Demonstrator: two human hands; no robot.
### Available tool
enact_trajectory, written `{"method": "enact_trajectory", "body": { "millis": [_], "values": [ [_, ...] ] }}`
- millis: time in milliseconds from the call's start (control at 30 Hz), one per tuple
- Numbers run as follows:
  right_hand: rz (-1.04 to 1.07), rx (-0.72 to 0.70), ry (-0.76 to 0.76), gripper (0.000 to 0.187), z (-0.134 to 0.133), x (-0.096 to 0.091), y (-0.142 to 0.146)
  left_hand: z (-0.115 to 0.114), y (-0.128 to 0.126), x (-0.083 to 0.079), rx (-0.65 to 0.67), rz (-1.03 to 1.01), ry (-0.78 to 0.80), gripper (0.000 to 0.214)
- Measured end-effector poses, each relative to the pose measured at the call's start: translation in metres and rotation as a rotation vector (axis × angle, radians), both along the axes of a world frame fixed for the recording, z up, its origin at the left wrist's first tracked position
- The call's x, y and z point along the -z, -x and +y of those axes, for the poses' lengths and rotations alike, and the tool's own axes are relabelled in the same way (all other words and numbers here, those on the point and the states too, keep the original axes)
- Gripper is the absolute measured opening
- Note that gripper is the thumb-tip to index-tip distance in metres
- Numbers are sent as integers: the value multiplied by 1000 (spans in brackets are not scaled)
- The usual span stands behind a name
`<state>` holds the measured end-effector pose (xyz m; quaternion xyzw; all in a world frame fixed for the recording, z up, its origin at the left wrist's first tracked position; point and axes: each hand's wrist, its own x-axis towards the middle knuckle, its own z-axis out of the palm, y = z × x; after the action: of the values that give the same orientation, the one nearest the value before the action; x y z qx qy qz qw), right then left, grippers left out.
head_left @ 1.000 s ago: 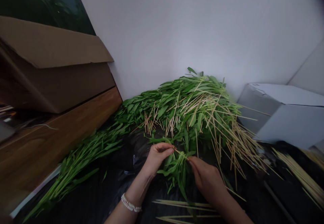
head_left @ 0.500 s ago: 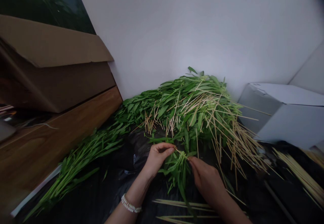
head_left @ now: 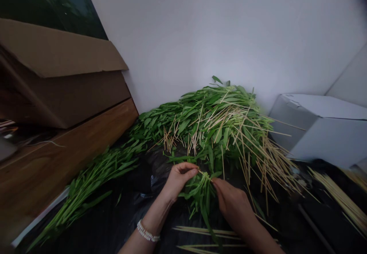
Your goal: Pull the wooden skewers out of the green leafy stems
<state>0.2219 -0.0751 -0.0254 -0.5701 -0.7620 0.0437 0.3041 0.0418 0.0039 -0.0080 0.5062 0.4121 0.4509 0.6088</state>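
My left hand (head_left: 179,177) and right hand (head_left: 232,204) are pinching the greens (head_left: 200,194), likely limp and light, at their 12 o'clock end.

The pile (head_left: 200,108) is showing bright green leaves, with pale straw-coloured skewers (head_left: 258,150) streaking across it. Under the pile a sheet (head_left: 114,223) is lying glossy black. Just in front of the pile, the bunch (head_left: 200,192) is showing the same green. Left of the pile a carton (head_left: 63,78) is sitting plain brown above a board (head_left: 71,150) showing reddish-brown wood grain. Right of the pile a box (head_left: 323,127) is looking greyish white. Behind the pile the wall (head_left: 215,28) is looking plain white. A bracelet (head_left: 147,232) of white beads is gleaming in front of the pile.
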Motion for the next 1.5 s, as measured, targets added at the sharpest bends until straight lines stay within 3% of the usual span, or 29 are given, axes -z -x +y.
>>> {"method": "enact_trajectory", "body": {
  "millis": [367, 867, 1500],
  "values": [
    [8, 17, -37, 30, -1, -2, 0, 4, 2, 7, 5, -186, 114, 27],
    [-51, 20, 36, 29, -1, -3, -1, 1, 2, 5, 5, -174, 132, 22],
    [-76, -21, -2, 32, 0, 1, -4, 0, 5, 4, 67, -110, 163, 23]
  ]
}}
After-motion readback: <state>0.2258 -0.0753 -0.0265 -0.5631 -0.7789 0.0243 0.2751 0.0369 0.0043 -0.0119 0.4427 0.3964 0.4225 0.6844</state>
